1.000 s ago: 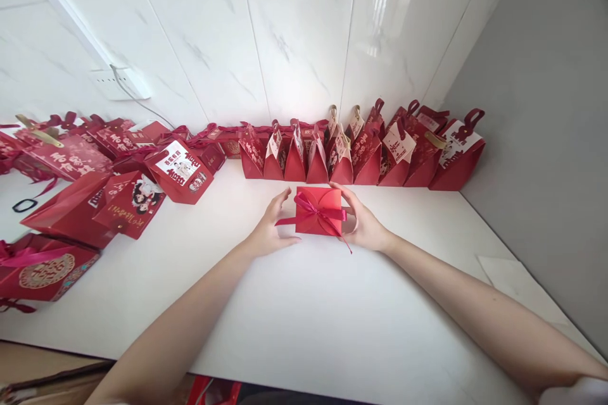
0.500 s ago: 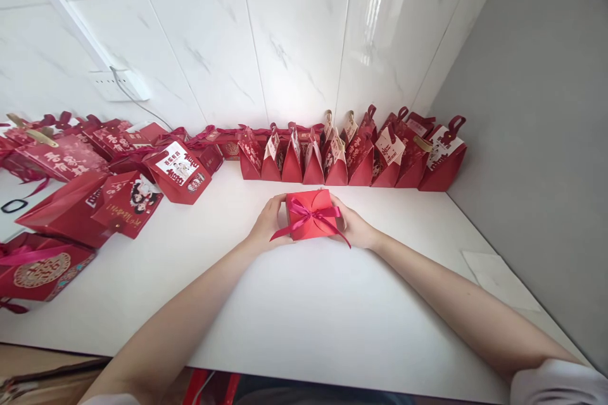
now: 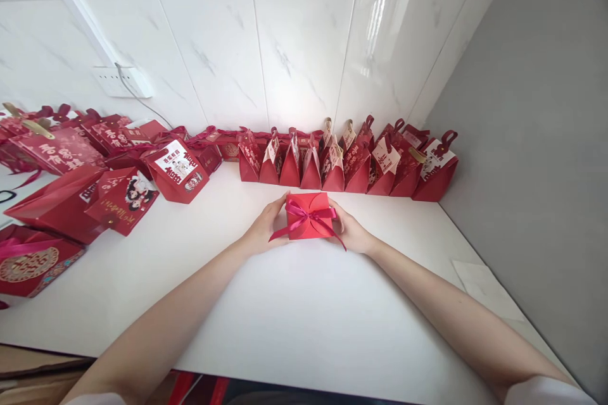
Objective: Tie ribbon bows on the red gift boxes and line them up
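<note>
A small bright red box point(image 3: 311, 230) with a magenta ribbon bow on top is held between both hands over the middle of the white table. My left hand point(image 3: 266, 226) grips its left side, fingers wrapped round the far edge and thumb near the front. On its right side my right hand point(image 3: 350, 226) closes in the same way. The ribbon's two loose ends hang toward me, one over each side. The underside of the box is hidden.
Several upright red gift boxes point(image 3: 357, 176) line the tiled wall. More red boxes point(image 3: 177, 172) crowd the left of the white table point(image 3: 294, 316). A grey wall point(image 3: 536, 158) bounds the right. A cable hangs from a socket point(image 3: 124, 81).
The view has shifted slightly. Both hands still hold the box, which now looks turned a little and sits slightly further left in the picture.
</note>
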Demonstrator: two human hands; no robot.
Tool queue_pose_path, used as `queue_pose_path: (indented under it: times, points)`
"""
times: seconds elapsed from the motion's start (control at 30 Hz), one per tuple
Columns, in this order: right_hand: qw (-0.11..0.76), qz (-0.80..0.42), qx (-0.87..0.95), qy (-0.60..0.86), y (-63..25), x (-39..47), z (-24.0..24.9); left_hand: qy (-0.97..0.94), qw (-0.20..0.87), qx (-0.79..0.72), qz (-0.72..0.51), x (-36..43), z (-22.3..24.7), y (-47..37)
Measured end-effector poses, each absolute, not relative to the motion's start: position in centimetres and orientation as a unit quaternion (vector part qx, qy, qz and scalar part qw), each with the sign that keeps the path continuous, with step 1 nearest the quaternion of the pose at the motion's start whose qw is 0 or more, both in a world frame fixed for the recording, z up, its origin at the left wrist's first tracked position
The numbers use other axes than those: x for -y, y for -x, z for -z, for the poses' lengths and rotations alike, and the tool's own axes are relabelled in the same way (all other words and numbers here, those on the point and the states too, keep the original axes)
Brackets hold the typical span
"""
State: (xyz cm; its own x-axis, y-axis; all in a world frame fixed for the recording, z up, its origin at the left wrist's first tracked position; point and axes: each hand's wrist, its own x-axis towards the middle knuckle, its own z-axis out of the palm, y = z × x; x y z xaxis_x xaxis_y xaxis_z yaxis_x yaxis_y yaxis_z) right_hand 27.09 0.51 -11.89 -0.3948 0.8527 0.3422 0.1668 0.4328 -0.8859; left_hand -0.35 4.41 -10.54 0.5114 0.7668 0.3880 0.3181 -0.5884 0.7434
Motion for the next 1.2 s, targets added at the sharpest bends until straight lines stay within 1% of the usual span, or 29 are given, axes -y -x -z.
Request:
queue_pose_path:
  times: [0.07,0.17,0.23,0.3,0.37,0.5,0.6,0.8,0.93,1.03,1.13,1.2]
  points:
    - [0.409,-0.402,0.743,0.346,-27.4,-0.5,11.6,-0.828,0.314,-0.318,-0.339,-4.5,10.2,0.5]
    - [0.385,-0.434,0.743,0.335,-27.4,-0.4,11.3,-0.806,0.39,-0.289,-0.338,-4.6,9.8,0.3]
    - [0.398,-0.473,0.71,0.336,-26.9,-0.2,11.2,-0.781,0.439,-0.289,-0.338,-4.6,9.7,0.0]
    - [0.429,-0.512,0.656,0.351,-26.0,0.1,11.0,-0.755,0.463,-0.308,-0.347,-4.4,9.9,-0.3]
    - [0.454,-0.536,0.608,0.37,-25.1,0.5,10.7,-0.734,0.473,-0.331,-0.357,-4.3,10.2,-0.5]
    - [0.463,-0.555,0.567,0.394,-24.4,1.1,10.1,-0.733,0.463,-0.358,-0.348,-4.2,10.6,-0.4]
    - [0.464,-0.58,0.537,0.4,-24.8,1.0,10.1,-0.746,0.462,-0.352,-0.327,-4.2,10.7,-0.2]
    - [0.474,-0.612,0.505,0.382,-25.5,0.6,10.6,-0.758,0.47,-0.315,-0.323,-4.5,11.1,0.1]
    - [0.481,-0.617,0.485,0.39,-25.7,0.4,10.6,-0.783,0.445,-0.307,-0.307,-4.4,10.8,0.1]
    - [0.488,-0.608,0.458,0.428,-25.6,0.3,10.7,-0.781,0.434,-0.314,-0.322,-3.8,10.4,-0.2]
    - [0.512,-0.556,0.454,0.472,-25.2,0.5,10.9,-0.741,0.45,-0.34,-0.366,-2.4,10.1,-1.3]
    - [0.522,-0.496,0.492,0.489,-24.9,0.8,11.1,-0.714,0.46,-0.359,-0.388,-1.3,10.0,-2.2]
